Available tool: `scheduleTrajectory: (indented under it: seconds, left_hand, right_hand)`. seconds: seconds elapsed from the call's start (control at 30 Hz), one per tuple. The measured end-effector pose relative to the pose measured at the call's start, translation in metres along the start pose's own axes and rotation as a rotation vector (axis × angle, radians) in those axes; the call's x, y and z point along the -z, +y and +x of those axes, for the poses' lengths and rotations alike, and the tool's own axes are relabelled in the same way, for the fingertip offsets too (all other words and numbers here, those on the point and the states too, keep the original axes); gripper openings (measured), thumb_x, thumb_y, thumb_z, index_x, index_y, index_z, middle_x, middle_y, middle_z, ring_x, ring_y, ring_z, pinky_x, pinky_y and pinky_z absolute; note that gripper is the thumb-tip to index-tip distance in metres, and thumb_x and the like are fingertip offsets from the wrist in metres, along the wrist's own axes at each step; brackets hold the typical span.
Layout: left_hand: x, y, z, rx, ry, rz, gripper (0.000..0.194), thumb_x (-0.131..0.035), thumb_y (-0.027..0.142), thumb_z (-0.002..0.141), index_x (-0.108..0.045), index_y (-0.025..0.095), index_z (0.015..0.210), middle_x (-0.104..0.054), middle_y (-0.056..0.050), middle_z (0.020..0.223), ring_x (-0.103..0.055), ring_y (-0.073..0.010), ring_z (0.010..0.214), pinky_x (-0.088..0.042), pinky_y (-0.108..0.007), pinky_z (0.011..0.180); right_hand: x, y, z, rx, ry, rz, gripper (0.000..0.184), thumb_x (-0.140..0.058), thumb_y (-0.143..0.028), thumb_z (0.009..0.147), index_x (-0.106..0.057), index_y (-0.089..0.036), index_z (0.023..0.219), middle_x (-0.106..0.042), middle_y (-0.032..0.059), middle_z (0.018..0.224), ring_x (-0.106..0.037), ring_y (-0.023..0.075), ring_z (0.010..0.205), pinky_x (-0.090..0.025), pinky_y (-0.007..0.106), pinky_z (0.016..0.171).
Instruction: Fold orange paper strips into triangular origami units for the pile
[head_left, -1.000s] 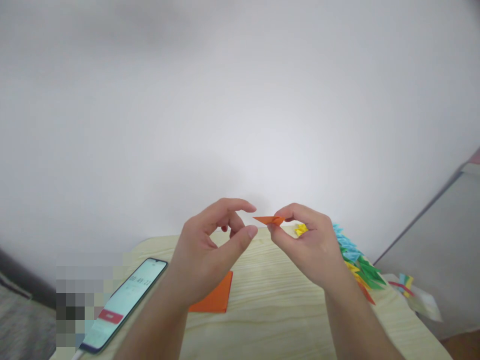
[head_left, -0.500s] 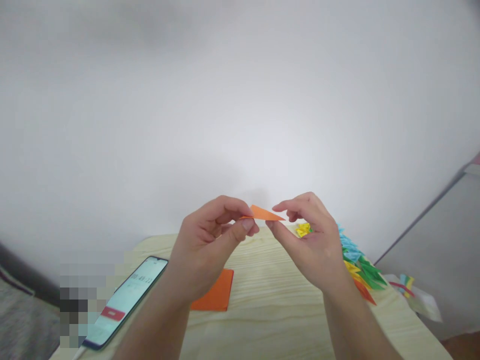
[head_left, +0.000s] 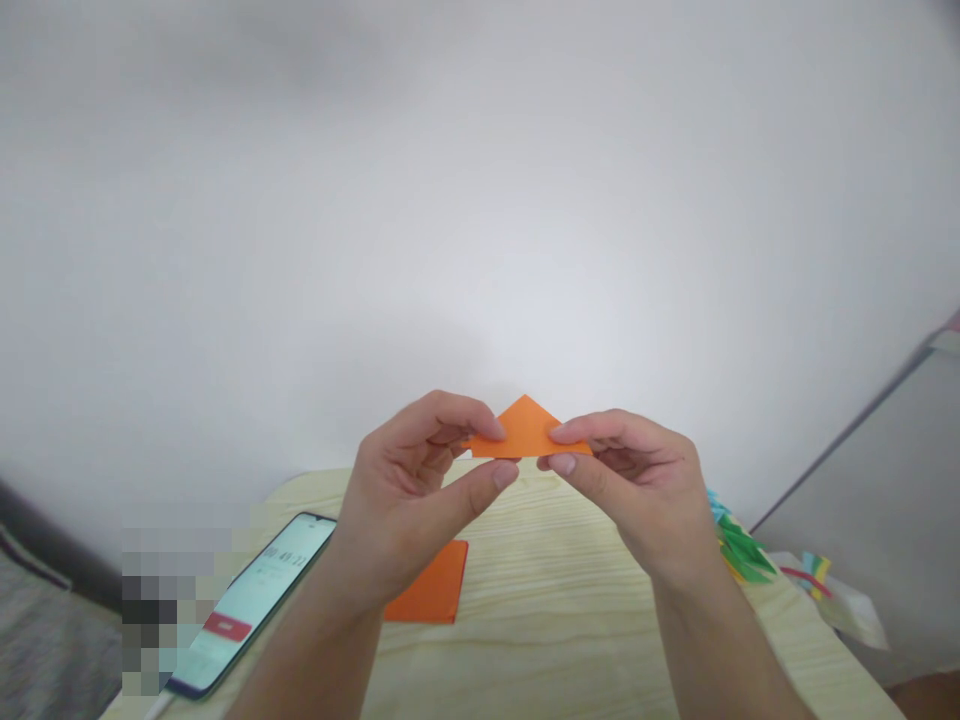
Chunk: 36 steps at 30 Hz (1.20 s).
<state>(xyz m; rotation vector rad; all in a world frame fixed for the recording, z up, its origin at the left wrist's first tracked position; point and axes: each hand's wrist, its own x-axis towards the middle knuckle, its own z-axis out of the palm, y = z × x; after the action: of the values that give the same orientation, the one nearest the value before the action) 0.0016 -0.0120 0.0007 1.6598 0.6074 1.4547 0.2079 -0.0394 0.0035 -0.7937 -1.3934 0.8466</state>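
The orange folded paper (head_left: pixel 526 425), a low triangle with its peak upward, is held in the air above the far edge of the table, in front of the wall; the left hand (head_left: pixel 411 490) is curled nearly closed, index fingertip on the paper's face, thumb just under its lower edge; the right hand (head_left: pixel 646 492) has hold of the other end in much the same way, its index finger across the face and thumb below; the other fingers are tucked behind, partly hidden. Beneath, on the pale wood-grained table (head_left: pixel 555 610), lies a flat orange square (head_left: pixel 433 590), partly covered by the left wrist; farther left lies a lit phone (head_left: pixel 259 595) with a white cable at its near end; beyond the right wrist sit green folded pieces (head_left: pixel 744 553) and blue ones; a plain whitish wall (head_left: pixel 480 200) rises behind.
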Motion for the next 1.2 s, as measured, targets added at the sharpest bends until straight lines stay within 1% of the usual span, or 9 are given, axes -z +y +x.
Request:
scheduleTrajectory:
  seconds: [0.2, 0.33, 0.43, 0.6, 0.7, 0.77, 0.87, 1.0, 1.2]
  left_hand:
    - [-0.002, 0.002, 0.000, -0.049, 0.055, 0.046, 0.012, -0.082, 0.015, 0.085, -0.075, 0.023, 0.089, -0.073, -0.001, 0.087, -0.068, -0.0136, 0.081, -0.054, -0.025, 0.072]
    - [-0.002, 0.006, 0.001, -0.037, 0.047, 0.068, 0.010, -0.081, 0.016, 0.086, -0.073, 0.022, 0.087, -0.073, -0.001, 0.086, -0.068, -0.0135, 0.079, -0.053, -0.025, 0.071]
    - [-0.001, 0.008, 0.002, -0.035, 0.043, 0.085, 0.009, -0.080, 0.016, 0.087, -0.073, 0.021, 0.086, -0.073, -0.001, 0.084, -0.067, -0.0133, 0.077, -0.053, -0.025, 0.069]
    - [-0.001, 0.006, 0.000, -0.017, 0.060, 0.084, 0.009, -0.081, 0.019, 0.085, -0.072, 0.021, 0.085, -0.073, -0.003, 0.084, -0.067, -0.0158, 0.077, -0.053, -0.027, 0.066]
    - [-0.002, 0.005, 0.000, -0.013, 0.047, 0.076, 0.009, -0.081, 0.020, 0.086, -0.072, 0.021, 0.086, -0.073, -0.004, 0.085, -0.067, -0.0166, 0.078, -0.054, -0.028, 0.066]
    - [-0.003, 0.006, -0.001, -0.005, 0.025, 0.087, 0.008, -0.080, 0.021, 0.086, -0.072, 0.021, 0.087, -0.073, -0.004, 0.085, -0.068, -0.0177, 0.079, -0.055, -0.029, 0.067]
    - [-0.005, 0.007, -0.002, -0.015, 0.029, 0.120, 0.009, -0.080, 0.022, 0.086, -0.072, 0.021, 0.086, -0.074, -0.005, 0.084, -0.068, -0.0191, 0.080, -0.056, -0.030, 0.067]
    - [-0.009, 0.006, -0.003, -0.035, 0.058, 0.130, 0.011, -0.080, 0.021, 0.086, -0.069, 0.021, 0.087, -0.073, -0.005, 0.084, -0.068, -0.0188, 0.079, -0.056, -0.031, 0.069]
    - [-0.010, 0.004, -0.002, -0.032, 0.043, 0.120, 0.011, -0.079, 0.019, 0.087, -0.068, 0.022, 0.086, -0.072, -0.004, 0.084, -0.067, -0.0176, 0.080, -0.055, -0.031, 0.072]
  right_hand:
    - [0.002, 0.000, -0.001, 0.041, -0.003, -0.025, 0.017, -0.087, -0.021, 0.083, -0.084, -0.029, 0.098, -0.082, 0.0018, 0.095, -0.077, 0.0182, 0.084, -0.063, 0.031, 0.081]
    - [0.004, 0.002, 0.000, 0.125, -0.031, -0.068, 0.015, -0.085, -0.019, 0.085, -0.085, -0.029, 0.097, -0.082, 0.0027, 0.099, -0.076, 0.0198, 0.091, -0.062, 0.034, 0.084]
    - [0.007, 0.003, 0.002, 0.204, -0.063, -0.123, 0.018, -0.083, -0.017, 0.087, -0.085, -0.030, 0.099, -0.082, 0.0035, 0.101, -0.076, 0.0216, 0.093, -0.062, 0.036, 0.086]
    - [0.011, 0.002, 0.002, 0.240, -0.094, -0.180, 0.020, -0.083, -0.016, 0.087, -0.086, -0.031, 0.100, -0.082, 0.0045, 0.103, -0.076, 0.0240, 0.093, -0.062, 0.039, 0.083]
    - [0.009, 0.001, 0.001, 0.211, -0.085, -0.147, 0.016, -0.083, -0.018, 0.087, -0.086, -0.030, 0.096, -0.082, 0.0049, 0.100, -0.076, 0.0240, 0.092, -0.062, 0.039, 0.082]
    - [0.006, 0.000, 0.000, 0.137, -0.050, -0.101, 0.010, -0.084, -0.020, 0.086, -0.084, -0.028, 0.092, -0.082, 0.0047, 0.097, -0.076, 0.0231, 0.089, -0.062, 0.038, 0.081]
    - [0.001, -0.001, -0.001, 0.043, 0.013, -0.059, 0.003, -0.084, -0.024, 0.085, -0.081, -0.024, 0.086, -0.080, 0.0038, 0.089, -0.074, 0.0202, 0.080, -0.062, 0.034, 0.075]
    - [-0.003, 0.000, -0.002, 0.047, 0.083, -0.073, 0.006, -0.085, -0.025, 0.084, -0.079, -0.023, 0.085, -0.079, 0.0027, 0.085, -0.073, 0.0179, 0.076, -0.061, 0.030, 0.071]
    - [-0.002, -0.003, -0.003, 0.038, 0.084, -0.110, 0.007, -0.085, -0.023, 0.085, -0.078, -0.022, 0.083, -0.079, 0.0030, 0.085, -0.073, 0.0180, 0.077, -0.061, 0.031, 0.074]
